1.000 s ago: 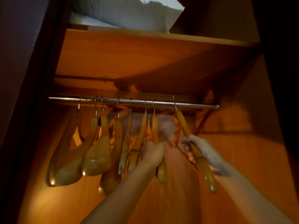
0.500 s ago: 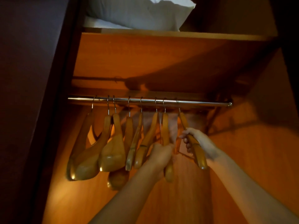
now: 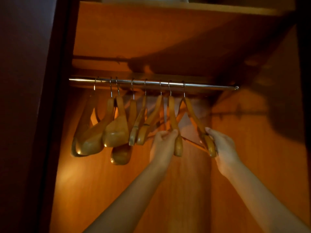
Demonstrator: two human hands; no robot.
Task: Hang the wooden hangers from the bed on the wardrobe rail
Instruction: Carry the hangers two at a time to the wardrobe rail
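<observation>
Several wooden hangers (image 3: 116,128) hang by metal hooks from the chrome wardrobe rail (image 3: 210,86). The rightmost hanger (image 3: 193,115) has its hook over the rail, and my right hand (image 3: 222,148) grips its near arm close to the rounded end. One place to the left hangs another hanger (image 3: 173,120). My left hand (image 3: 162,145) holds that hanger's lower arm with thumb and curled fingers. Both arms reach up from below into the wardrobe.
A wooden shelf (image 3: 168,7) runs above the rail. The dark wardrobe frame (image 3: 50,115) stands at the left and the orange side wall (image 3: 260,148) at the right. The rail's right stretch near its end bracket (image 3: 236,87) carries no hangers.
My right hand slid down the rightmost hanger's arm to its end, and that hanger now hangs straighter on the rail. The view tilted down, cutting off the pillow above the shelf.
</observation>
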